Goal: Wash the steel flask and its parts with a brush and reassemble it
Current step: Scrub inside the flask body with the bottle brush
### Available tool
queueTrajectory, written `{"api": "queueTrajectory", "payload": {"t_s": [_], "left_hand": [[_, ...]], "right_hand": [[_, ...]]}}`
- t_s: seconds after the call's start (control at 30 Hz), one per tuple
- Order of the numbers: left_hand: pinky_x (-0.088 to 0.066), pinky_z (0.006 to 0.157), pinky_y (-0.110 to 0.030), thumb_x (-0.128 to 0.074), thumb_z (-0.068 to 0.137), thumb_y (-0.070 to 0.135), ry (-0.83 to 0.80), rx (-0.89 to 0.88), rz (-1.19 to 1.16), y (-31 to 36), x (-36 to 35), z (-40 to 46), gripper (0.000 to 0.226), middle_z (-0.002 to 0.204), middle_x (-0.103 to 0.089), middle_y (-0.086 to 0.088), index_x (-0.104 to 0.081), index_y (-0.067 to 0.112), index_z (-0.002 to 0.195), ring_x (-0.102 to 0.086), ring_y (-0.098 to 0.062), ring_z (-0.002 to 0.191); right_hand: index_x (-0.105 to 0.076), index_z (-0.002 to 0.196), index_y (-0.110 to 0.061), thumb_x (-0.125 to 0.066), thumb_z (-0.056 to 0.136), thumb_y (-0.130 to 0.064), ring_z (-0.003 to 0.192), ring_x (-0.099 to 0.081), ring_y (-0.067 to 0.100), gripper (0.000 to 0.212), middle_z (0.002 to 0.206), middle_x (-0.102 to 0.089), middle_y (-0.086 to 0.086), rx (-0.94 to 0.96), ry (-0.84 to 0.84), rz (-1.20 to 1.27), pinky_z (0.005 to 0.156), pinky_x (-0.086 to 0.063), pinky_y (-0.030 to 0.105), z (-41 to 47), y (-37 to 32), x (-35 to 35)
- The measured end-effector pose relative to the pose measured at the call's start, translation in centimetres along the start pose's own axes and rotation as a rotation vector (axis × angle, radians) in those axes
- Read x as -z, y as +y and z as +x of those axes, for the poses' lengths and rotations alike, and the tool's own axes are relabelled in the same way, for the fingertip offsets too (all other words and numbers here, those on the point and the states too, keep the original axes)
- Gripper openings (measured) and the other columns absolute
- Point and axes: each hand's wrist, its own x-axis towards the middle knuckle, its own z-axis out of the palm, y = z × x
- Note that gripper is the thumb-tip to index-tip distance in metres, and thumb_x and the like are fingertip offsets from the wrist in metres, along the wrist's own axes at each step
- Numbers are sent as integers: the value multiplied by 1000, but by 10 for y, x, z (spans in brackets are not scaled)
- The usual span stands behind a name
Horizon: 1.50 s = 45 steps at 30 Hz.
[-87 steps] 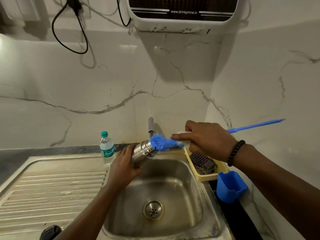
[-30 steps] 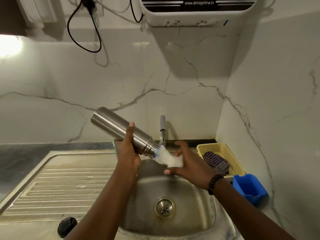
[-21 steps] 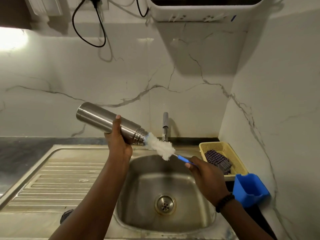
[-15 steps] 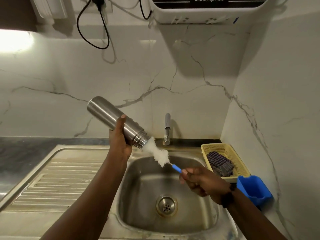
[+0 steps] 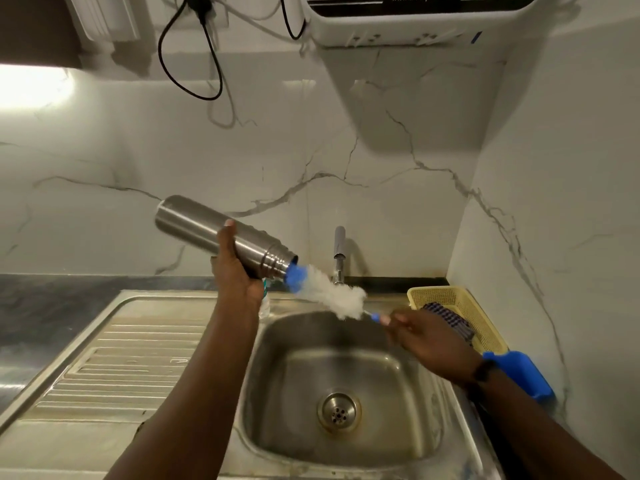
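Flask: the steel flask (image 5: 221,233) hangs in the air above the sink's left rim, tilted, its base up toward the back wall and its open mouth pointing down and right over the basin.
Left hand: the left hand (image 5: 235,275) is wrapped round the flask's lower body near the ribbed neck, thumb lying up along the side, fingers closed about it.
Brush: the brush (image 5: 329,292) has its blue tip right at the flask's mouth; the white, foamy bristle head trails out down to the right, over the basin.
Right hand: the right hand (image 5: 429,341) is closed round the brush's thin blue handle just behind the bristles, fingertips pinching it; the hand is a little blurred.
Sink: the steel sink (image 5: 426,441) lies beneath both hands, drain in the middle of the basin, ribbed draining board to the left.
Tap: the tap (image 5: 339,254) stands at the sink's back edge, just right of the flask's mouth.
Basket: a yellow basket (image 5: 450,299) sits at the back right corner of the worktop with a dark checked cloth (image 5: 450,320) in it.
Blue container: a blue container (image 5: 523,374) sits just in front of the basket, along the right wall.
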Motion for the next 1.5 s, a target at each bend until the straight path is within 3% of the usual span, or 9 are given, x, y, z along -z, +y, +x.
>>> {"api": "queueTrajectory", "payload": {"t_s": [0.37,0.5,0.63,0.8,0.9,1.0,1.1,1.3,1.5], "left_hand": [[-59,78,-46,-75,83,31,-102,-9,59,-6,-7,-1,67,96,-70,-11,-46,4,138,-72,-28,87],[-59,80,-47,-74,84,30,-142,20,76,-4,-14,0,65,100,-69,-12,-47,5,137,-72,-29,91],[-58,84,-47,-73,85,30,-184,-1,89,-4,-22,-1,68,101,-70,-10,-43,6,141,-72,-27,92],[-56,92,-50,-91,61,39,-275,33,109,-8,-23,-2,102,116,-65,-14,-39,10,144,-67,-28,104],[-53,97,-53,-96,48,43,-260,73,112,-5,-19,-2,112,120,-62,-12,-44,13,142,-66,-27,109],[-58,87,-48,-86,67,36,-141,97,87,-11,-17,-11,79,124,-60,-13,-50,11,133,-65,-28,109],[-57,88,-47,-71,87,28,2,104,98,-14,-25,-12,42,110,-64,-12,-54,10,121,-66,-27,99],[-57,89,-48,-84,72,33,22,50,193,3,-27,-3,68,112,-68,-11,-53,7,127,-69,-28,100],[-57,88,-54,-79,79,24,-29,-22,174,5,-29,4,63,101,-65,-10,-51,4,132,-69,-28,94]], "right_hand": [[-53,69,-23,-31,98,-48,59,-47,2,45,62,-51,-7,-29,-3,65,64,-43,25,-7,-9,3],[-55,71,-22,-32,100,-44,58,-49,1,43,64,-54,-8,-13,32,-76,62,-40,10,-7,-5,17],[-53,70,-24,-29,97,-50,60,-48,3,45,64,-53,-6,-36,27,-15,62,-40,19,-1,-8,14],[-58,87,-24,-49,95,-48,61,-51,2,27,71,-60,-1,-12,92,168,58,-38,16,-1,-10,-5],[-58,95,-32,-55,94,-45,64,-53,1,13,75,-61,-8,11,241,50,57,-39,15,-8,2,-21],[-65,105,-27,-56,93,-38,80,-55,0,18,97,-61,-14,-20,460,-187,66,-46,16,-7,2,-38],[-68,105,-25,-67,90,-24,76,-61,8,15,96,-67,-10,-79,589,-203,61,-53,27,-4,-17,-58],[-64,92,-41,-45,100,-38,73,-59,-4,20,82,-66,-18,-93,326,-10,64,-44,23,5,-2,-45],[-67,83,-27,-45,102,-30,81,-61,-1,29,82,-68,-11,-84,215,185,72,-43,17,2,2,-55]]}}
